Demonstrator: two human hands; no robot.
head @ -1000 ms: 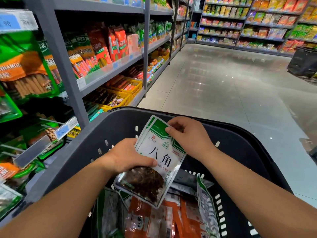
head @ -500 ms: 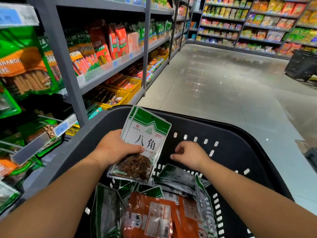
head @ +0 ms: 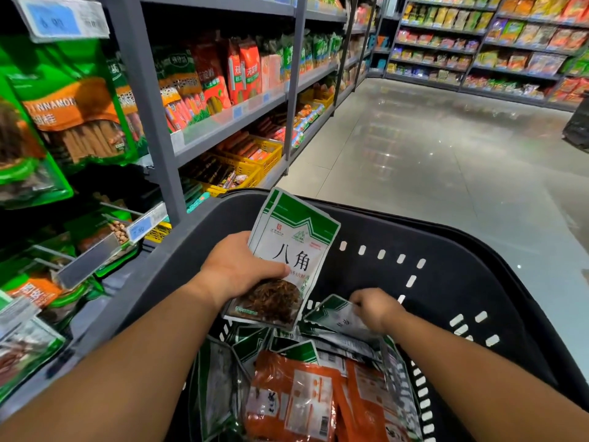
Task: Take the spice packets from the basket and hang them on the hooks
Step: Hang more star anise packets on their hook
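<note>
Star-anise packets [head: 298, 250], two stacked and marked 八角, stand nearly upright above the left half of the black basket [head: 462, 282]. The left hand [head: 236, 269] grips them, thumb pressed across the front and the other fingers hidden behind. Inside the basket, just right of that stack, the right hand [head: 377, 309] curls its fingers onto the top edge of a green-and-white packet [head: 330, 317] lying on the pile. Orange packets [head: 296, 400] lie in the basket's near end. Left of the basket, metal hooks [head: 121, 209] jut from the shelving, with cinnamon packets [head: 73, 122] hanging higher up.
</note>
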